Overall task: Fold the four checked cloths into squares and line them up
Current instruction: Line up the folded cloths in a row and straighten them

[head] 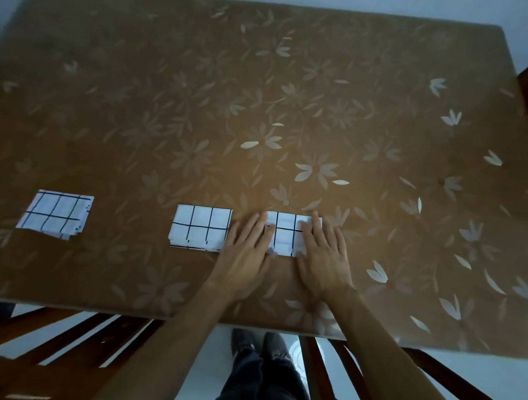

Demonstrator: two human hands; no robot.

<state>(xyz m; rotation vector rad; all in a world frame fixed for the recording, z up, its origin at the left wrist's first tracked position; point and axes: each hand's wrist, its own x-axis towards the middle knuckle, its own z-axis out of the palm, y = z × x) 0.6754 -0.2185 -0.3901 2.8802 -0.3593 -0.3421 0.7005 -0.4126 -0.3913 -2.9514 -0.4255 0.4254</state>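
While left hand (247, 251) and right hand (325, 259) press flat — fingers (316, 231) spread — the rightmost cloth (284, 237) lies under their tips.

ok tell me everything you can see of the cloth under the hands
The rightmost cloth is white fabric with dark grid lines, folded into a small layered square, flat near the front edge of the table. The left hand and right hand press straight-fingered on its two sides, its middle showing. It lies just apart from the next folded cloth.
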